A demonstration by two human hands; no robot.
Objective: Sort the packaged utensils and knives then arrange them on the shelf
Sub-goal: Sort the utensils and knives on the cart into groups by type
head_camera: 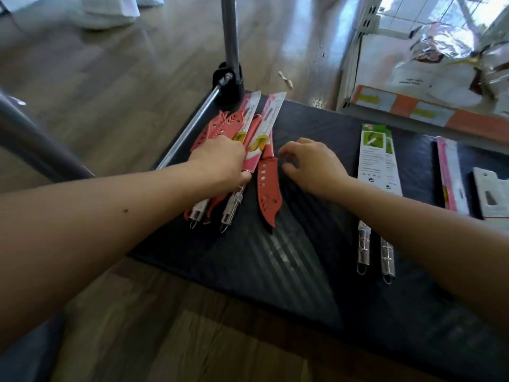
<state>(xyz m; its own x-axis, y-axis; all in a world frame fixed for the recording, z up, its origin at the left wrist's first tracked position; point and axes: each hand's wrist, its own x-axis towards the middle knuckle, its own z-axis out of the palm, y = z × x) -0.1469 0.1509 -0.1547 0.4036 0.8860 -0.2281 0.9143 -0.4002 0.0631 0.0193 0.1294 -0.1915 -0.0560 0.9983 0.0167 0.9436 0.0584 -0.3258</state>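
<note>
While your left hand [220, 158] grips the pink carded knives [271, 119], your right hand [311, 161] hovers loosely curled, empty; these light, stiff, slippery packs likely lift best mid-card.

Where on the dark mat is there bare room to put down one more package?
The widest bare patch is the near middle of the mat, between the red sheathed knife and the green-carded pair. The right hand hovers over its far end. Crowded: the pink packs under the left hand, and the right edge by the white card.
</note>
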